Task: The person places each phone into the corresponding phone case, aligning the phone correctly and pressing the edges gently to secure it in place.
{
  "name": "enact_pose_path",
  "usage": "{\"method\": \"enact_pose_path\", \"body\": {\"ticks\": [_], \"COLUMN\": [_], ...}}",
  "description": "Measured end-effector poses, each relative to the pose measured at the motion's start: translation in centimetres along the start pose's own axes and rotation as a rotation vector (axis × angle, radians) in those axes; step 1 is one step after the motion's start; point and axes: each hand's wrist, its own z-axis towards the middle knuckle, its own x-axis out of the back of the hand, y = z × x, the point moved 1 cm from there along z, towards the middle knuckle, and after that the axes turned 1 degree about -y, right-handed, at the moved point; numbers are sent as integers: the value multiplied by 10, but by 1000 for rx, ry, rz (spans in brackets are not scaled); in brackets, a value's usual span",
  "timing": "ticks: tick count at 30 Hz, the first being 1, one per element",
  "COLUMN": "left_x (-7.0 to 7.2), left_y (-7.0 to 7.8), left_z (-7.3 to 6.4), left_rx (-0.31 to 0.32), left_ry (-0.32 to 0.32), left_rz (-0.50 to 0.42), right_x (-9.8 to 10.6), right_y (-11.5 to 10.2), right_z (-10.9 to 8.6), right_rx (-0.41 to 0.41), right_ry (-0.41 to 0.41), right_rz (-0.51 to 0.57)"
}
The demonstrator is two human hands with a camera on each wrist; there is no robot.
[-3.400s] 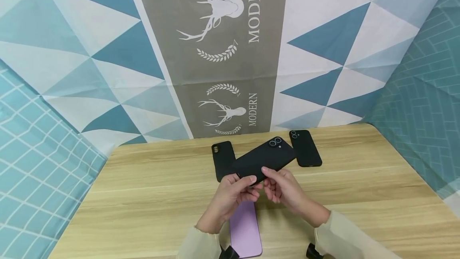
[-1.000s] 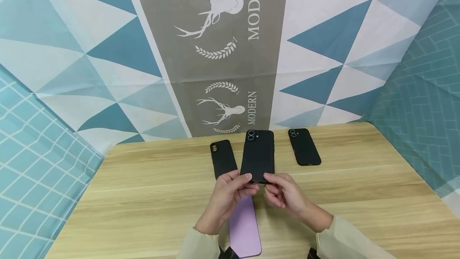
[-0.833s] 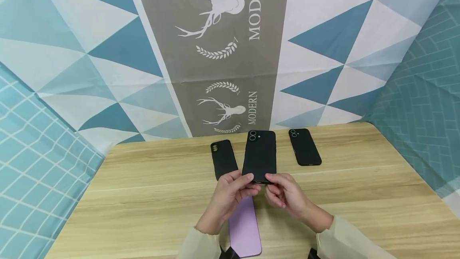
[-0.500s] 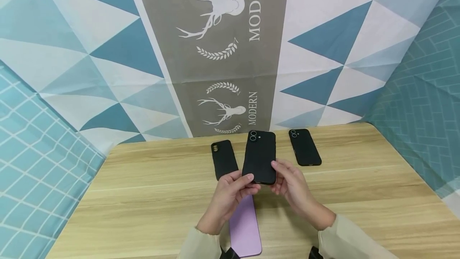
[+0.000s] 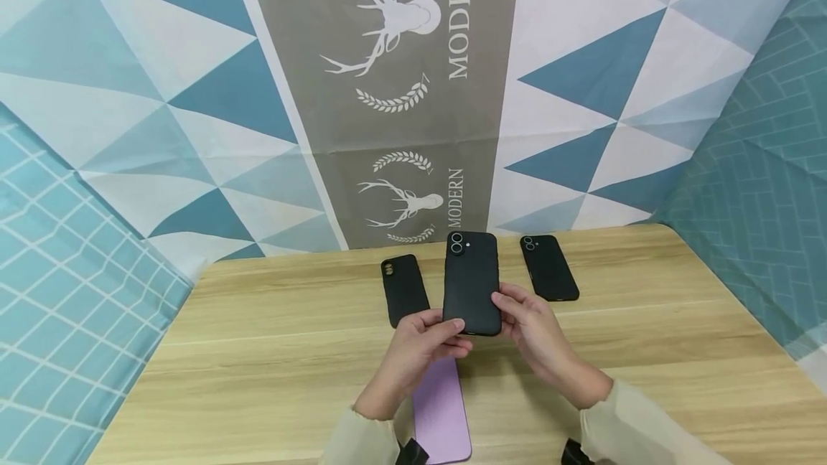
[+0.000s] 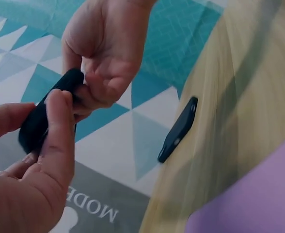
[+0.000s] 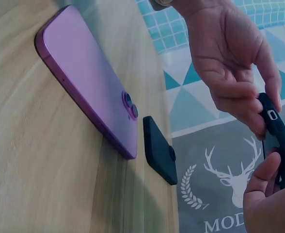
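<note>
Both hands hold a black phone (image 5: 472,282) in a black case above the table, its back with two camera lenses facing up in the head view. My left hand (image 5: 413,354) pinches the lower left corner, thumb on the back. My right hand (image 5: 533,325) grips the lower right edge, thumb on the back and fingers underneath. In the right wrist view the black case (image 7: 280,136) shows an edge with a small oval cutout. Below the hands a purple phone (image 5: 442,415) lies on the table, its upper end hidden by the left hand in the head view.
On the wooden table (image 5: 271,364), a black phone case (image 5: 404,291) with camera openings lies behind the left hand. A black phone (image 5: 550,268) with two lenses lies at the back right. Patterned cloth (image 5: 568,77) hangs behind the table.
The held phone has turned from slanting right to nearly upright. My right hand has shifted from its bottom edge to its right edge, while the left hand keeps its grip.
</note>
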Motion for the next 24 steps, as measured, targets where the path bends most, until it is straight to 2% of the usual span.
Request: {"method": "enact_pose_path", "body": {"ticks": [6, 13, 19, 24], "left_x": [19, 50, 67, 74], "left_y": [4, 6, 10, 8], "left_z": [5, 23, 32, 36], "left_rx": [-3, -22, 22, 51], "left_ry": [135, 328, 409, 470], "left_rz": [159, 368, 604, 682], "right_x": [11, 34, 53, 63], "right_y": [-1, 7, 12, 16], "right_z": [5, 17, 31, 39], "right_rx": [-36, -93, -116, -135], "right_ry": [3, 76, 110, 130], "right_rz": [-21, -65, -135, -185]}}
